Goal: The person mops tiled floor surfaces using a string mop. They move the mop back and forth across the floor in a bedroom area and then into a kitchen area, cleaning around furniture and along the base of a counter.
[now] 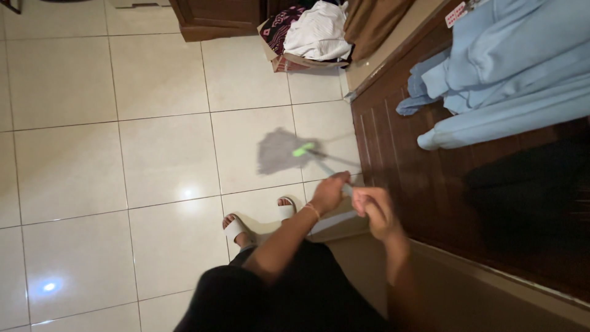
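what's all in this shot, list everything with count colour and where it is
mop: one, grey head with a green clip and a pale handle, on the tiles near the middle, blurred
floor tiles: many, cream and glossy, across the left and centre
wooden surface: one, dark brown, right side
blue cloth: a heap, light blue, lying on the wooden surface at upper right
box of clothes: one, holding white, brown and patterned fabric, top centre
wooden furniture: one, dark brown, top edge
sandals: two, white, on the person's feet at lower centre
bracelet: one, thin, on the left wrist
left hand: one, closed on the mop handle
right hand: one, closed on the handle, nearer the camera
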